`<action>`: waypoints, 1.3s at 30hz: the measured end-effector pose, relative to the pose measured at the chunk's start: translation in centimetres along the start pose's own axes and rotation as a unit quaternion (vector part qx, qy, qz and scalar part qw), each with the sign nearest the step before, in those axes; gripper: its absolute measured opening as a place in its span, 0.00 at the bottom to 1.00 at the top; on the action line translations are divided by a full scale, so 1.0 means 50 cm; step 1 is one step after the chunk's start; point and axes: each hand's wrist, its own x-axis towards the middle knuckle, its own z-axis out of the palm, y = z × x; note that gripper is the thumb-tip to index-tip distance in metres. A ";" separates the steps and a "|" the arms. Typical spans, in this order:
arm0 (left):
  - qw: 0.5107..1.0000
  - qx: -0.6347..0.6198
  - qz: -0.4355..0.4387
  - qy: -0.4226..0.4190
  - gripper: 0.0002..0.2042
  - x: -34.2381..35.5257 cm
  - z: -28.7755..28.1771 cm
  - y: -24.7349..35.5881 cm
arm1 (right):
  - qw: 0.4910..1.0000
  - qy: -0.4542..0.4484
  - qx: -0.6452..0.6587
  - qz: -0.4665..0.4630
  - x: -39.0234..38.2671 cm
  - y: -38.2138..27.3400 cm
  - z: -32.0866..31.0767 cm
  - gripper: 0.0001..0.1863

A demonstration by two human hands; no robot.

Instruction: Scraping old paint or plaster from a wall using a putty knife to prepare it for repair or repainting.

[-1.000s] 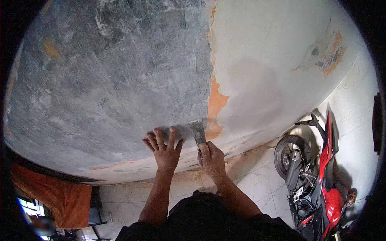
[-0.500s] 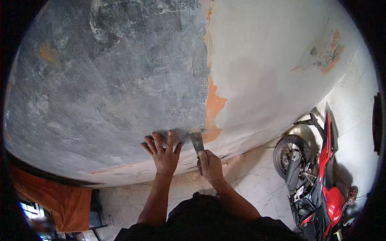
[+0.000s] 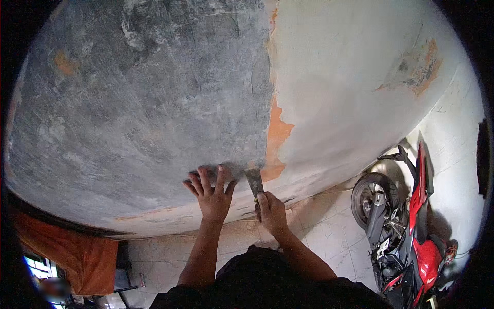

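Observation:
My right hand (image 3: 272, 211) grips a metal scraper (image 3: 254, 179) by its handle, its blade against the lower part of the wall, where the grey rough surface (image 3: 154, 92) meets an exposed orange strip (image 3: 278, 134). A small pale orange mark shows at the blade's edge. To the left of the scraper, my left hand (image 3: 212, 201) holds nothing; its fingers are spread, tips resting on the grey surface. The white painted wall (image 3: 339, 92) fills the right part, with a flaked patch (image 3: 427, 67) high up.
A red and black motorcycle (image 3: 427, 262) stands at the right, its wheel (image 3: 366, 201) near the wall's foot. Pale tiles (image 3: 334, 232) cover the floor. An orange cloth (image 3: 87, 257) hangs at the lower left beside a dark stand (image 3: 123, 273) and a bright window-like opening (image 3: 41, 268).
The scraper and my right hand have moved a little down the wall since a second ago, uncovering a small pale orange mark at the blade's edge. My left hand has shifted only slightly.

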 end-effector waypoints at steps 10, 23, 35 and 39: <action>1.000 0.014 -0.001 0.002 0.39 -0.003 0.005 -0.003 | 1.000 -0.011 -0.008 0.026 -0.013 0.032 0.007 0.21; 1.000 0.014 0.009 0.011 0.39 0.000 0.003 0.001 | 0.996 -0.025 -0.069 0.051 0.000 0.023 -0.002 0.21; 1.000 0.009 0.002 -0.002 0.40 -0.005 0.002 -0.006 | 0.999 -0.017 -0.045 0.011 0.018 0.001 0.006 0.22; 1.000 0.001 0.002 0.001 0.40 -0.006 0.001 0.001 | 0.996 0.007 -0.085 0.023 0.001 0.023 -0.005 0.21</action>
